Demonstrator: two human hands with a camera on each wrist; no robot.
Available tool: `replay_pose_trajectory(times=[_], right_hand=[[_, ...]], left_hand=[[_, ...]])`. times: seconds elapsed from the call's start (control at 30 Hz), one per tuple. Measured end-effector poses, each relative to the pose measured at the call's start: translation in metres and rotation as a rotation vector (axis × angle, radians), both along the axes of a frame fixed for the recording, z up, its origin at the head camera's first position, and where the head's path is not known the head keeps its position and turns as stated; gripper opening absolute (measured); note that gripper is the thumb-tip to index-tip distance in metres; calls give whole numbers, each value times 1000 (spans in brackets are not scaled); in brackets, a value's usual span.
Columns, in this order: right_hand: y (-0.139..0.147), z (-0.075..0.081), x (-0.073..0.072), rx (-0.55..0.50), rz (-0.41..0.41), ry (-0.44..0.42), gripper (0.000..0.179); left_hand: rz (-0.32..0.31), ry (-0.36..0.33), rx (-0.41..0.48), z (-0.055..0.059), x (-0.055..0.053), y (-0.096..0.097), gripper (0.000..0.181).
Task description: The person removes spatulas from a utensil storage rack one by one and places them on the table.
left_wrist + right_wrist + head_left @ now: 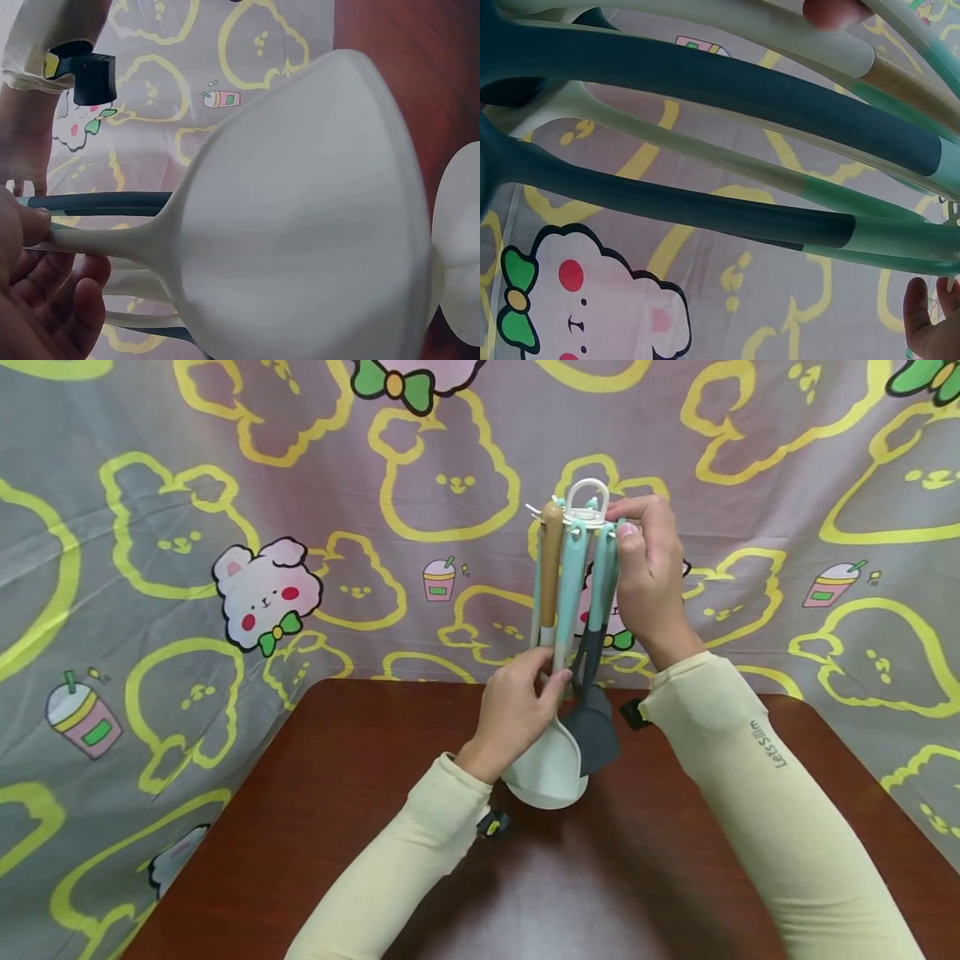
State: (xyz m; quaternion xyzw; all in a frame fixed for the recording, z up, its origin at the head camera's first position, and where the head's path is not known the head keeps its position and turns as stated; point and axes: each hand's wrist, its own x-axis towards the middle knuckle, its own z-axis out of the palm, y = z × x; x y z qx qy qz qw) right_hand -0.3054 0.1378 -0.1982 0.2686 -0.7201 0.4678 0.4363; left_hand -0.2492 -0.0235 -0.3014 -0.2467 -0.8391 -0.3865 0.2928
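A white utensil rack, its loop point(587, 487) on top, stands on the table with several kitchen utensils hanging round it. My left hand point(513, 714) pinches the lower handle of a white turner point(551, 756), whose broad blade fills much of the left wrist view. The turner's upper handle point(572, 568) is mint green. Up at the rack's rim, my right hand point(651, 577) grips the edge with thumb and fingers, close to the mint handle ends. A tan-handled utensil point(551, 568) hangs left of the turner. Behind it is a dark grey turner point(596, 735).
The dark red-brown table point(360, 777) runs up to a patterned cloth point(457, 452) at the back and sides. In the left wrist view, a white rounded base point(459, 247) shows below the blade. Small black cameras point(492, 823) sit at both wrists.
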Motion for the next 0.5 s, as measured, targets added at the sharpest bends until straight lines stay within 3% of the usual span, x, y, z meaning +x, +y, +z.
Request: replay_pose_trajectory(times=[0.5], right_hand=[[-1, 3, 8, -1, -28, -34, 45]], left_hand=[[-43, -64, 84, -1, 6, -4, 20]])
